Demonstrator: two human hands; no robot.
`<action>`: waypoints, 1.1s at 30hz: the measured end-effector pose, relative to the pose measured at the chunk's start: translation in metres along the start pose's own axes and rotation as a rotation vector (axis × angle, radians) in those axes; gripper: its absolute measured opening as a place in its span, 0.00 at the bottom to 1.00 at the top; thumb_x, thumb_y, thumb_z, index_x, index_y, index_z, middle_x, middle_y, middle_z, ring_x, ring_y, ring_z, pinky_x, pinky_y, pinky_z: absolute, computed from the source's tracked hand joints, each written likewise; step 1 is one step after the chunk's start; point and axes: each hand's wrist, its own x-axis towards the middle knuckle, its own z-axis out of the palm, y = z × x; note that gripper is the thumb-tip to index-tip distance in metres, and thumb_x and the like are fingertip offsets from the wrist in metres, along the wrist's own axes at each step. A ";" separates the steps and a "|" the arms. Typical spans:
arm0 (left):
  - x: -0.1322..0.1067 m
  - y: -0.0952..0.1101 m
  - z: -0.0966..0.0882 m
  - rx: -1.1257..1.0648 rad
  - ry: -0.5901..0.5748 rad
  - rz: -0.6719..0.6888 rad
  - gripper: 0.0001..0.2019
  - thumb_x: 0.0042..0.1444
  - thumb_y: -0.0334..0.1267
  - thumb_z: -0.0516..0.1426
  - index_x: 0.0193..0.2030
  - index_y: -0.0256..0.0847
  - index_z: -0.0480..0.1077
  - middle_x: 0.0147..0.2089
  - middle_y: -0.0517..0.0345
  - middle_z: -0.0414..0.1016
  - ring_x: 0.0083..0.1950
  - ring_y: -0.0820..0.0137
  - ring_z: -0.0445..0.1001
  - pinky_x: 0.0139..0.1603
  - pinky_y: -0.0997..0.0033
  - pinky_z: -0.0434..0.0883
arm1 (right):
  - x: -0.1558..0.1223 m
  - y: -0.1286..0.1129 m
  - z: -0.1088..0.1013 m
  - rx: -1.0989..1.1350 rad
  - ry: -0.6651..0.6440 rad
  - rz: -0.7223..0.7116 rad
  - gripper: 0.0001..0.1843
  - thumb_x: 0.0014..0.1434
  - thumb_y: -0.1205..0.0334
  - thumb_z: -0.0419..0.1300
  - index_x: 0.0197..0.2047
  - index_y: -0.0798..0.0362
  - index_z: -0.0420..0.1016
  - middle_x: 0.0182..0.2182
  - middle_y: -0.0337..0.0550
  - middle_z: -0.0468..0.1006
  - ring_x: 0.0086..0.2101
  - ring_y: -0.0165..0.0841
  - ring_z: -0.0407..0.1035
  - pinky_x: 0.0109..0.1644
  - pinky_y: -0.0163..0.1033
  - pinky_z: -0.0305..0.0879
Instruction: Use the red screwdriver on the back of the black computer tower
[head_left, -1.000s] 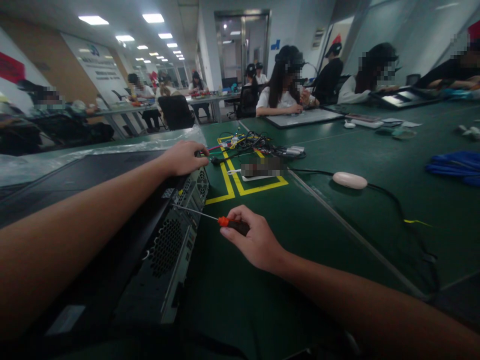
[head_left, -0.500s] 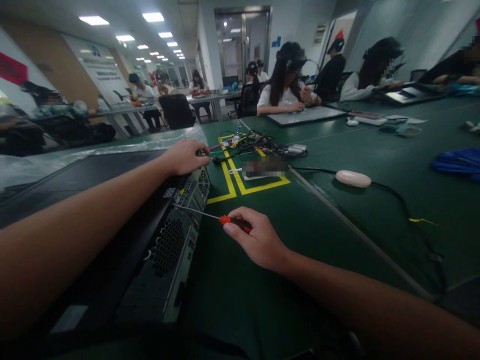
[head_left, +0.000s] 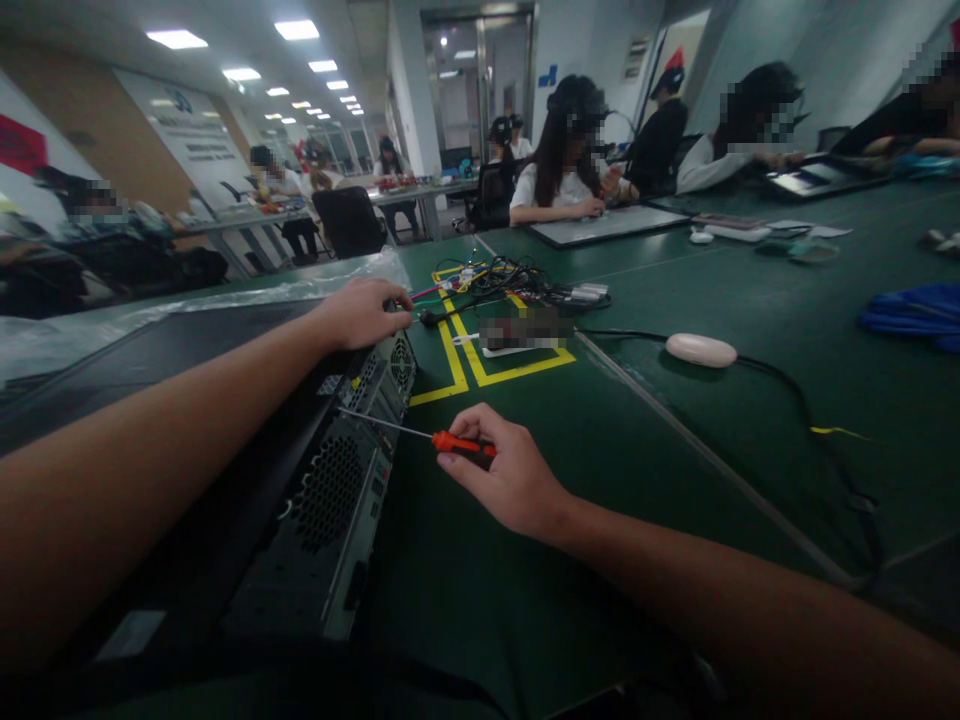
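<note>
A black desktop computer case lies on its side on the green table, its perforated rear panel facing right. My left hand rests closed over the case's far top corner. My right hand is wrapped round the red and black handle of a screwdriver. The thin shaft points left and its tip touches the rear panel near its upper edge.
Yellow tape lines mark the table beyond the case, with a tangle of cables and a white mouse with its cord. A blue cloth lies far right. Clear plastic wrap lies behind the case. Several people sit working at the tables beyond.
My right hand has turned slightly on the screwdriver handle, showing more red. The tip stays on the rear panel and my left hand stays on the corner.
</note>
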 end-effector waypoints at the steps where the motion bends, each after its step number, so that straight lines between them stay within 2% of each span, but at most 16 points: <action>1: 0.000 0.000 0.000 0.001 0.003 0.003 0.25 0.58 0.49 0.53 0.53 0.42 0.82 0.55 0.48 0.84 0.57 0.54 0.79 0.64 0.55 0.72 | 0.000 0.000 0.000 0.001 -0.003 -0.002 0.08 0.64 0.62 0.67 0.43 0.50 0.72 0.37 0.39 0.79 0.35 0.34 0.71 0.43 0.42 0.67; 4: 0.000 -0.001 0.002 0.002 0.012 0.000 0.24 0.58 0.48 0.53 0.53 0.43 0.83 0.56 0.48 0.84 0.59 0.53 0.78 0.65 0.54 0.72 | 0.000 0.001 0.000 -0.006 -0.011 -0.007 0.08 0.64 0.61 0.68 0.44 0.50 0.73 0.37 0.39 0.79 0.35 0.34 0.72 0.44 0.43 0.68; 9: -0.001 0.000 0.001 0.014 0.008 0.009 0.25 0.58 0.49 0.52 0.54 0.40 0.82 0.57 0.44 0.83 0.60 0.52 0.78 0.66 0.54 0.71 | 0.000 0.001 -0.001 -0.008 -0.016 0.007 0.08 0.65 0.60 0.68 0.45 0.50 0.73 0.38 0.39 0.79 0.36 0.35 0.73 0.44 0.44 0.68; 16: 0.000 0.000 0.001 0.012 -0.002 0.001 0.25 0.58 0.49 0.52 0.53 0.42 0.83 0.56 0.46 0.84 0.56 0.53 0.79 0.63 0.55 0.73 | 0.000 0.001 -0.001 -0.013 -0.011 0.013 0.09 0.65 0.60 0.68 0.45 0.50 0.73 0.37 0.39 0.79 0.35 0.34 0.72 0.44 0.43 0.68; 19: 0.000 0.000 0.001 0.006 0.008 0.005 0.25 0.58 0.49 0.52 0.52 0.42 0.83 0.55 0.45 0.84 0.57 0.53 0.79 0.64 0.55 0.72 | 0.000 0.000 -0.002 -0.014 -0.030 0.026 0.09 0.65 0.59 0.68 0.45 0.50 0.73 0.37 0.39 0.79 0.35 0.34 0.72 0.43 0.43 0.68; 26: 0.000 -0.001 0.000 -0.003 -0.002 0.006 0.23 0.58 0.49 0.53 0.51 0.45 0.83 0.55 0.49 0.84 0.58 0.54 0.78 0.65 0.57 0.72 | 0.000 0.001 -0.001 -0.048 -0.041 0.056 0.08 0.66 0.59 0.68 0.45 0.50 0.74 0.38 0.39 0.80 0.35 0.34 0.72 0.43 0.41 0.67; 33: 0.000 -0.001 0.000 -0.022 0.000 -0.003 0.23 0.58 0.50 0.53 0.50 0.43 0.84 0.53 0.47 0.84 0.55 0.54 0.79 0.62 0.57 0.73 | -0.002 0.003 -0.001 -0.022 -0.051 0.050 0.08 0.67 0.57 0.67 0.45 0.50 0.75 0.36 0.38 0.79 0.34 0.34 0.72 0.41 0.41 0.66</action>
